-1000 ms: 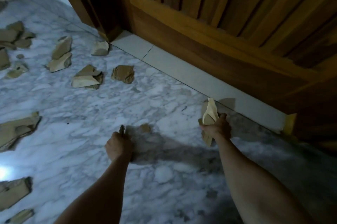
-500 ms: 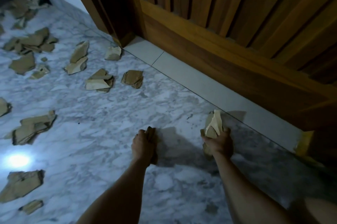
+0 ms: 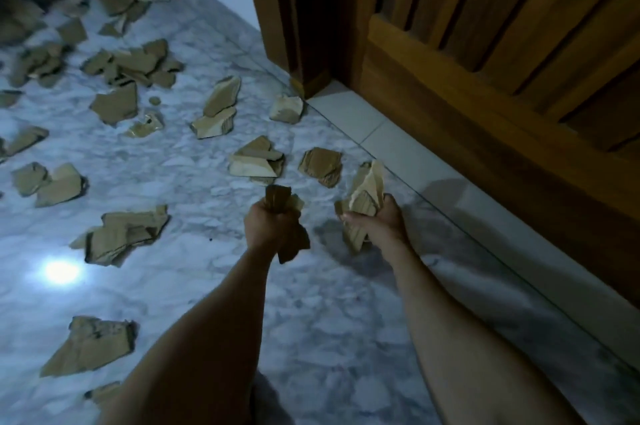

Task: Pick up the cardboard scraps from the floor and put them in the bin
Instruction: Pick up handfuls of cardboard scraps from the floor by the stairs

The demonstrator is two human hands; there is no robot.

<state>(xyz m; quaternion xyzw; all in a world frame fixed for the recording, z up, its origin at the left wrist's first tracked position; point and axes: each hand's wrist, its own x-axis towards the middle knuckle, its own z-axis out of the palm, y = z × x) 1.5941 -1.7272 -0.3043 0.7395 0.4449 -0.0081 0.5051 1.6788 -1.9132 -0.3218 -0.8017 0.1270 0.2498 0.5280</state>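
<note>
I saw the left hand curled tight around a dark scrap at centre frame, its ends poking out above and below the fist. The right hand clamped a pale bundle just right of it. Loose scraps littered the marble floor across the left and upper left. A wooden door filled the upper right.
</note>
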